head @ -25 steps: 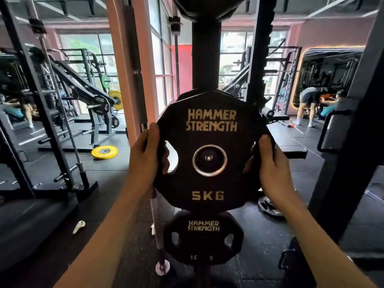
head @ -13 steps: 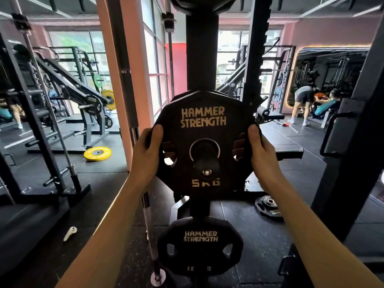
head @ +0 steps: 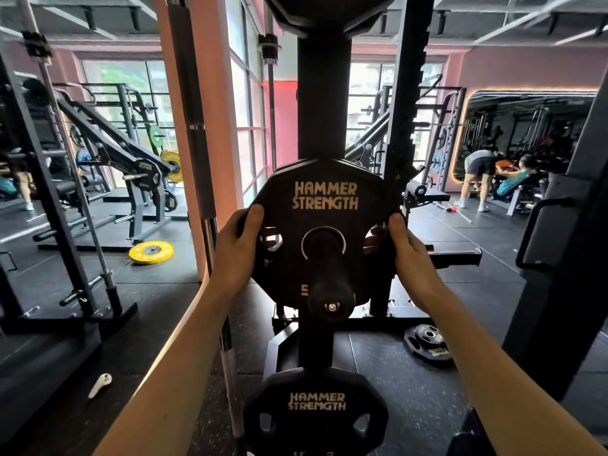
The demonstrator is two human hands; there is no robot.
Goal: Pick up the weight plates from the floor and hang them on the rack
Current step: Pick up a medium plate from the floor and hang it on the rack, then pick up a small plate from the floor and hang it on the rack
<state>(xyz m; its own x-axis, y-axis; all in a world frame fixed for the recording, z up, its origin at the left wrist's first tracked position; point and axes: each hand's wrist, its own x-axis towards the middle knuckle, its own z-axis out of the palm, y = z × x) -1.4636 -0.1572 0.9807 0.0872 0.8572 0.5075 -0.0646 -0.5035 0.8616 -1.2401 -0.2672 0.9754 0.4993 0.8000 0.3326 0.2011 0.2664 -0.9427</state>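
Observation:
A black Hammer Strength 5 kg plate (head: pixel 324 205) sits threaded on a black peg (head: pixel 329 291) of the rack post (head: pixel 324 103), with the peg sticking out through its centre hole. My left hand (head: pixel 238 248) grips the plate's left edge, fingers through the grip slot. My right hand (head: pixel 406 248) grips the right edge the same way. Below it a second black plate (head: pixel 317 413) hangs on a lower peg. Two small black plates (head: pixel 429 345) lie stacked on the floor to the right.
A steel barbell (head: pixel 227 340) stands upright just left of the rack. A yellow plate (head: pixel 151 252) and a white earbud case (head: pixel 100 385) lie on the dark floor at left. Machines stand at both sides; people exercise at the far right.
Both hands pushed the 5 kg plate forward along the peg toward the post; the peg now pokes well out through its centre hole.

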